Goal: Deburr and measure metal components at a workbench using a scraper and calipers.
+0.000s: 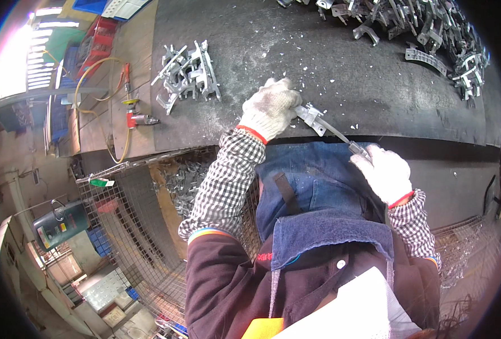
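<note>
Between my two hands is a long, slim silver-grey cast metal bracket with lugs near its ends, held slanting over the table's front edge. My left hand, in a white knit glove, closes round its upper left end and hides that tip. At the lower right end, the fingers of my gloved right hand are pinched on the part. Left of my left hand, a small pile of similar metal brackets lies on the dark table. Pale chips are scattered on the surface around the held bracket.
A large heap of metal castings covers the table's far right. A red air tool with a yellow hose lies at the left. Beneath the front edge stands a wire mesh basket, with more castings inside. A red crate stands far left.
</note>
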The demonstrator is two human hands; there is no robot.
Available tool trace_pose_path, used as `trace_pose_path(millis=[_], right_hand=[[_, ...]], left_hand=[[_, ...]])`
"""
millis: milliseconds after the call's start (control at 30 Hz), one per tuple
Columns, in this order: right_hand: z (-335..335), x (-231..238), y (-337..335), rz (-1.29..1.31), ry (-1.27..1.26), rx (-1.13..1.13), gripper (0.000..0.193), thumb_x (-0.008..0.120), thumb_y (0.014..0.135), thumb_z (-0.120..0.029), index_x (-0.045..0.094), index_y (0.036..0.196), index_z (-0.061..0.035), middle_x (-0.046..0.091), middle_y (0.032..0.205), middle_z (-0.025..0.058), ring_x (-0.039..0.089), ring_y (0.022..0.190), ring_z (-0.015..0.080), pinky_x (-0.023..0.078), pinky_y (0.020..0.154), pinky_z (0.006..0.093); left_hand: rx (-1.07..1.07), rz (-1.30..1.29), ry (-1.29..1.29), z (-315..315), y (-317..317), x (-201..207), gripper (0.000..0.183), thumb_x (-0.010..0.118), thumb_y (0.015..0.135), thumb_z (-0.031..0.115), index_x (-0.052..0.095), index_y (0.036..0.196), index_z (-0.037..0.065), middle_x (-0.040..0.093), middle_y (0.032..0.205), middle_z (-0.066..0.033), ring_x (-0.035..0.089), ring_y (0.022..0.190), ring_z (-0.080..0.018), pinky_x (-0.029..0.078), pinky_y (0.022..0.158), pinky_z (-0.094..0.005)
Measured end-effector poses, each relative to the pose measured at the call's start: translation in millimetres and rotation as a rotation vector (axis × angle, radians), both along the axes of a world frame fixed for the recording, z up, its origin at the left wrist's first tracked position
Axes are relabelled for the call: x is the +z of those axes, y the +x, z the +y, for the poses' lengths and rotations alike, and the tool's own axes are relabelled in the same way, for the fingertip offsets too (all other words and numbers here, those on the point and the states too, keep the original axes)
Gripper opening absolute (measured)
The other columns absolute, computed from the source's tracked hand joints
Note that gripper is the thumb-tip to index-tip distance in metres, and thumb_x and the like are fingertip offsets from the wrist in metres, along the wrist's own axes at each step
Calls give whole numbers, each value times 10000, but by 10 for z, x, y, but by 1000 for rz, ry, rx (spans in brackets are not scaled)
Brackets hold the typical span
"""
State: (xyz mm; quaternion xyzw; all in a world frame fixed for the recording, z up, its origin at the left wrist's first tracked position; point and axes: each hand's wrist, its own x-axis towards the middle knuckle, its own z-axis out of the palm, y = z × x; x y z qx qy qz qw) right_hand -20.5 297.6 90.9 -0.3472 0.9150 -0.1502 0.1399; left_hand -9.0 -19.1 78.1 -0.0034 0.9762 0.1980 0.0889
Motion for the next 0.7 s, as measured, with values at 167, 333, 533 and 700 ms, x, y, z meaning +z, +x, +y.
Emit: trace_pose_path(millis=[167, 333, 533, 700], right_hand=[[-5, -32, 98, -29, 63, 3, 233, 650, 1006, -335, 715, 1064, -118, 659, 852, 120, 681, 782, 304, 559, 690, 451], [-108, 82, 20, -300, -5, -2, 181, 653, 976, -251, 711, 1098, -131, 648, 922, 122, 668, 802, 306, 549, 662, 449], [164, -102, 62, 16, -185, 188, 286, 672, 889, -165, 723, 1169, -140, 655, 961, 132, 667, 815, 310, 543, 654, 438], [120, -56, 4, -108, 14, 110, 293, 670, 938, -271, 735, 1176, -113, 691, 959, 162, 693, 860, 320, 567, 728, 442]], left_hand=[[7, 1, -35, 5, 27, -27, 221, 785, 872, 261, 799, 1049, 129, 680, 1106, -42, 628, 1112, -267, 555, 953, -396], [22, 31, 12, 10, 59, -54, 217, 790, 861, 245, 801, 1047, 133, 681, 1112, -40, 629, 1113, -261, 553, 962, -392], [29, 42, 14, 28, 39, -19, 220, 797, 857, 228, 804, 1046, 118, 685, 1087, -56, 630, 1097, -259, 552, 962, -384], [13, 65, 24, 15, 57, -28, 209, 805, 848, 211, 803, 1028, 105, 679, 1027, -64, 632, 1055, -260, 552, 927, -384]])
